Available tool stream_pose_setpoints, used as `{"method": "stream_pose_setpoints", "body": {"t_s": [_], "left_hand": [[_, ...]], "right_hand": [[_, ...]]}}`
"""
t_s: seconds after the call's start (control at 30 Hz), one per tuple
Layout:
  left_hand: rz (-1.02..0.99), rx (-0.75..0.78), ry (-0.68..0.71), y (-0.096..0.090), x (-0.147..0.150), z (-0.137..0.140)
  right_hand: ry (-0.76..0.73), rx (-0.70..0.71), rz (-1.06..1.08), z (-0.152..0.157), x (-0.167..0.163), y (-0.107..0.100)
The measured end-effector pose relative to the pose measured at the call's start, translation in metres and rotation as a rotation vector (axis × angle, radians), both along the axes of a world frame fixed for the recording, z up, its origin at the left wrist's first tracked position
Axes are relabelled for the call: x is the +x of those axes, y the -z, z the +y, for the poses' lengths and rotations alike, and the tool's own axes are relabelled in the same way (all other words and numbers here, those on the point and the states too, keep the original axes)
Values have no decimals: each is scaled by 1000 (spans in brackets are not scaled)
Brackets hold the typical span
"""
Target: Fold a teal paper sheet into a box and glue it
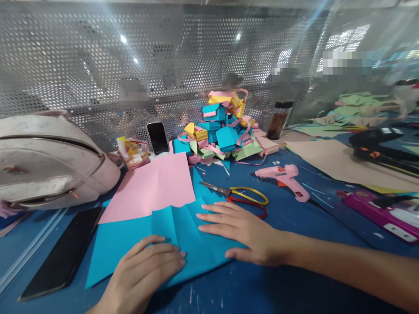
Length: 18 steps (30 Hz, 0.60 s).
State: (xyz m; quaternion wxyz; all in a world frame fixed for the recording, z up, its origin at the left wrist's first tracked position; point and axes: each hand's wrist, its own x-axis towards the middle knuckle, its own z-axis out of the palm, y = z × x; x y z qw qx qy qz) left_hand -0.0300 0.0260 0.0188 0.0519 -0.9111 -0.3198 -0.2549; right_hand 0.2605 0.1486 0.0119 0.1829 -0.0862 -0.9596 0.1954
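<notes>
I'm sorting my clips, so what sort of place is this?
It looks like a papercraft workspace, judging by the pile of coloured paper boxes, the pink glue gun and the creased blue paper.

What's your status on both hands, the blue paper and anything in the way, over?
Left hand and right hand open, resting on blue paper. Paper creased. Scissors close beyond right hand, possibly in the way.

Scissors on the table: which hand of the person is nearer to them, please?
The right hand: it lies on the blue paper, just on the near side of the scissors. The left hand is farther away, on the paper's left part.
</notes>
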Motion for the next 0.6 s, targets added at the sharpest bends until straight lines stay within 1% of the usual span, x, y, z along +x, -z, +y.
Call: {"method": "stream_pose_setpoints", "body": {"t_s": [0.07,0.17,0.27,0.33,0.43,0.53,0.6], "left_hand": [[23,-10,61,-1,6,-3],[31,-13,72,-2,13,-8],[40,-47,80,-2,15,-7],[52,-80,76,-3,13,-5],[80,-96,26,-1,9,-3],[83,-91,-48,3,6,-3],[54,-92,-138,6,5,-2]], "right_hand": [[67,-72,46,0,1,0],[195,-169,123,2,1,3],[266,-222,138,3,0,7],[264,-228,113,3,-1,8],[233,-221,73,2,-1,8],[201,-222,49,1,0,6],[172,-222,38,1,0,5]]}}
